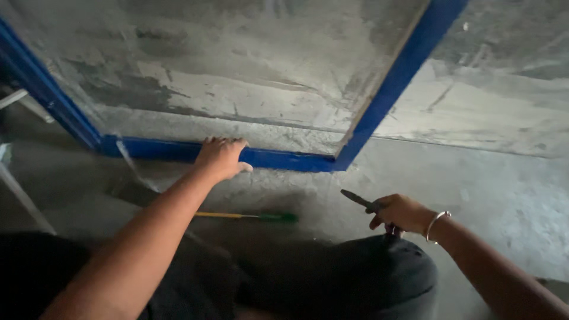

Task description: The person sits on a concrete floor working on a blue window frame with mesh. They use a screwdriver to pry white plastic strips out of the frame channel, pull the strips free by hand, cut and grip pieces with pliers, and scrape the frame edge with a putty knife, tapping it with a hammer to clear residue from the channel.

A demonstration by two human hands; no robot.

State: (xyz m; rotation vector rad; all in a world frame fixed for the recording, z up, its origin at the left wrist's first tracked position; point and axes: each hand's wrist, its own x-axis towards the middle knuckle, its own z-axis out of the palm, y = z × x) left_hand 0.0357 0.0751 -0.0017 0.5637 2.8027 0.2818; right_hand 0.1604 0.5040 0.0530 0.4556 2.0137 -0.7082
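Note:
My left hand point(221, 156) rests palm down on the bottom bar of a blue metal frame point(284, 160) that stands against a rough grey concrete wall, fingers spread over its top edge. My right hand point(400, 213), with a thin bangle at the wrist, is closed around the handle of a dark pointed tool point(357, 199) whose tip points up and left. That hand hovers just above my knee point(367, 272), a little right of the frame's lower right corner.
A screwdriver with a yellow shaft and green handle point(255, 217) lies on the concrete floor between my arms. A strip of clear film point(133, 166) hangs off the frame at left. White bars point(21, 195) stand at the far left.

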